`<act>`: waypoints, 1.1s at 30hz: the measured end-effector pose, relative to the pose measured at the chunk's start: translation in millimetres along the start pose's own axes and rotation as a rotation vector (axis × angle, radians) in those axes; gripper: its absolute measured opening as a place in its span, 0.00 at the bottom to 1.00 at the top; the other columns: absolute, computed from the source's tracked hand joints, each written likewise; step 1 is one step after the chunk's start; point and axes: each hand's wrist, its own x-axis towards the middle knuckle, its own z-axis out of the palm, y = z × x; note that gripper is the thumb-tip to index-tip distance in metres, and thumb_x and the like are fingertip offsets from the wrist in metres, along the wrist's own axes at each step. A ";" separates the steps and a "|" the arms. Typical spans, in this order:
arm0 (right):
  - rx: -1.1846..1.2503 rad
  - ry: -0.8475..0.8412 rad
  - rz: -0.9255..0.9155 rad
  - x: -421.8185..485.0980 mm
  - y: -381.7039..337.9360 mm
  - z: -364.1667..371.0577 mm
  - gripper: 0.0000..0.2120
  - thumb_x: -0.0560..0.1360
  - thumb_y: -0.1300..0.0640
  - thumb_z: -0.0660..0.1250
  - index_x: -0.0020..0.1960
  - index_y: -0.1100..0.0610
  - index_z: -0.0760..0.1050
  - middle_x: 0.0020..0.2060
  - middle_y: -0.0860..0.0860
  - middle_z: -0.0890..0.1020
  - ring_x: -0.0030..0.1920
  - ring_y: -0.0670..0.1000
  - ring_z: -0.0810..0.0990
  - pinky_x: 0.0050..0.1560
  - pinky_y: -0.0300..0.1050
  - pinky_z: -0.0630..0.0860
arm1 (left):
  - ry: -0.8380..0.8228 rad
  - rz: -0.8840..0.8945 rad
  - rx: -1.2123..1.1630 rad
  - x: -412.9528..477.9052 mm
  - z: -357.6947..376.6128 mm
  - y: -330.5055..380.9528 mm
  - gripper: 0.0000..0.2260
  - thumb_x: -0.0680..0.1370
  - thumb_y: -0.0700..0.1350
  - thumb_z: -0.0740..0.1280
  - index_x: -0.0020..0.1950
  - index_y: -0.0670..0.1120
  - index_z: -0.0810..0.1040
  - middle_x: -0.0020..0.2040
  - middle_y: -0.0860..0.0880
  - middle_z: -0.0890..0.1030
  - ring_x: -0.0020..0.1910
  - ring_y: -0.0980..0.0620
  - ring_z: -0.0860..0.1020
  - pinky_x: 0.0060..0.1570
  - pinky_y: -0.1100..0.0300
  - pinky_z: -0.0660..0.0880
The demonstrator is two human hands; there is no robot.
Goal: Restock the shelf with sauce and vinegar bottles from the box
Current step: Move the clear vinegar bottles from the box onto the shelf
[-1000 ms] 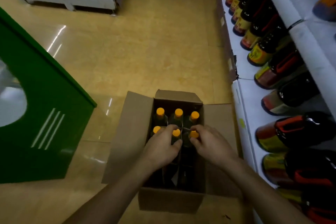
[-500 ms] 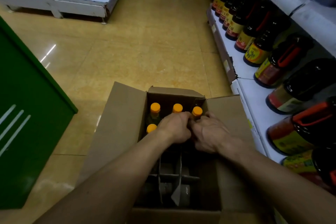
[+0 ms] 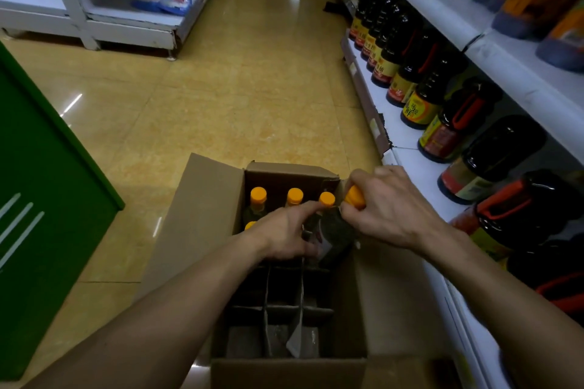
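Note:
An open cardboard box (image 3: 208,199) stands on the floor with card dividers inside. Three orange-capped bottles (image 3: 295,196) stand in its far row, and another cap (image 3: 249,226) shows at the left behind it. My right hand (image 3: 388,208) grips the neck of a dark bottle (image 3: 335,230) just under its orange cap, and the bottle is lifted and tilted over the box's right side. My left hand (image 3: 281,237) sits over the second row with its index finger straight and the other fingers curled down on a bottle hidden beneath it. The near compartments hold no bottles.
The white bottom shelf (image 3: 410,164) runs along the right, lined with large dark sauce bottles (image 3: 493,151) with red handles. A green stand (image 3: 47,199) is at the left. A white display unit (image 3: 94,25) stands far left across the tiled floor (image 3: 252,88).
My right hand has pulled one bottle up out of the box's right column and tilted it rightward. My left hand stays over the second row. My head has come closer and looks further up the aisle.

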 end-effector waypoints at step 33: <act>1.130 0.382 0.044 -12.8 -35.1 -45.1 0.39 0.67 0.41 0.75 0.73 0.43 0.63 0.58 0.46 0.83 0.55 0.45 0.85 0.58 0.54 0.83 | 0.718 -0.022 -0.390 -43.9 -13.4 112.4 0.24 0.68 0.63 0.72 0.56 0.58 0.64 0.45 0.55 0.80 0.41 0.59 0.80 0.33 0.63 0.73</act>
